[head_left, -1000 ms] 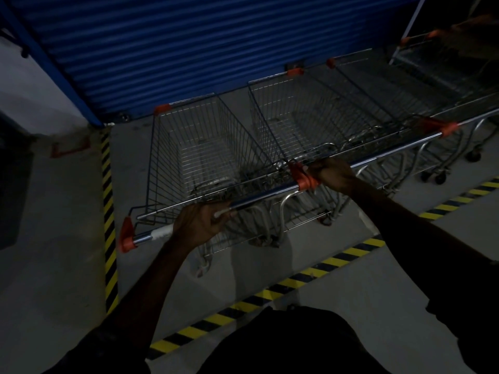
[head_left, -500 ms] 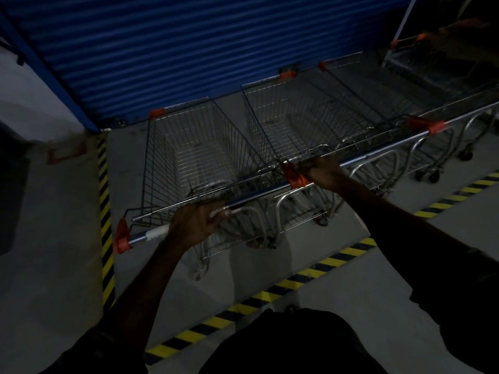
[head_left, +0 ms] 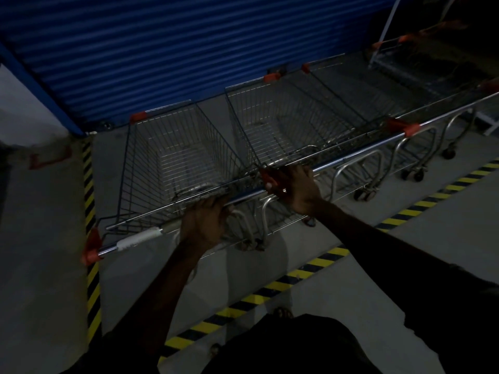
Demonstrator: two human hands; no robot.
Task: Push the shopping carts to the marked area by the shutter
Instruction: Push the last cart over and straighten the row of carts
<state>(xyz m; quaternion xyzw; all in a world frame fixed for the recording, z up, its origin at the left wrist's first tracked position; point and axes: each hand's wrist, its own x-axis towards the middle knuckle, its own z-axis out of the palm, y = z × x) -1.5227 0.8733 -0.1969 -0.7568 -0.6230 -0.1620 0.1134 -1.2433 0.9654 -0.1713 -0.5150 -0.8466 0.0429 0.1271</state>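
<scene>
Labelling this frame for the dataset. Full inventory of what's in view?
shopping carts: at least four, silver wire with orange corner caps, side by side inside the marked area
cart handle: one, metal bar with white wrap and orange end cap, near left
shutter: one, blue, behind the carts
hazard tape: black-yellow stripes, on the floor at left and in front of the carts
floor: grey
left hand: gripping the cart handle
right hand: gripping where two handles meet

Bare forearms, dark short sleeve (head_left: 459, 298), dark clothing.
</scene>
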